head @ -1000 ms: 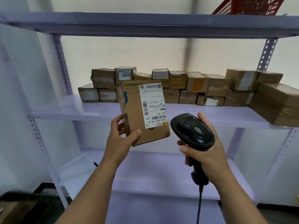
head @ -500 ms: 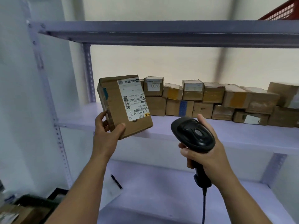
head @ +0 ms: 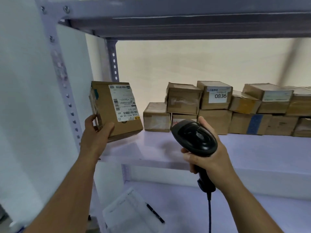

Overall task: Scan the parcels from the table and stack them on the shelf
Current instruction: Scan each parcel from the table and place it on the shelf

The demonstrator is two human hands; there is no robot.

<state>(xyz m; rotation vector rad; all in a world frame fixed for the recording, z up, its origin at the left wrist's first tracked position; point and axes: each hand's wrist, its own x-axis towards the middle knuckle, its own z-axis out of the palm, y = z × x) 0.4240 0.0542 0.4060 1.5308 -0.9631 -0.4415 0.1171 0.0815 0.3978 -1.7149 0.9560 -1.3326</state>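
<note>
Because the left hand's point(head: 96, 133) grip is clamped on only the lower near corner of the cardboard parcel point(head: 107, 106), thumb on the front face, the box hangs tilted with its shipping label point(head: 123, 102) toward the camera. It sits at nine o'clock in the view, over the left end of the middle shelf point(head: 168, 148) and just beside the perforated upright point(head: 67, 98). The right hand point(head: 208, 160), at four o'clock from the parcel, has its grip closed round the handle of a black barcode scanner point(head: 193, 137). At three o'clock from the parcel stands a two-high row of stacked parcels point(head: 215, 106), a gap between.

A one-corner hold could let the box twist and slip off the front edge. Pushed in askew, it could nudge the nearest stacked box or catch the upright.

The left fingers behind the box and the trigger finger are hidden. The row runs off the right edge, the label's small print is unreadable, and I cannot tell whether the parcel's far corner touches the shelf.
</note>
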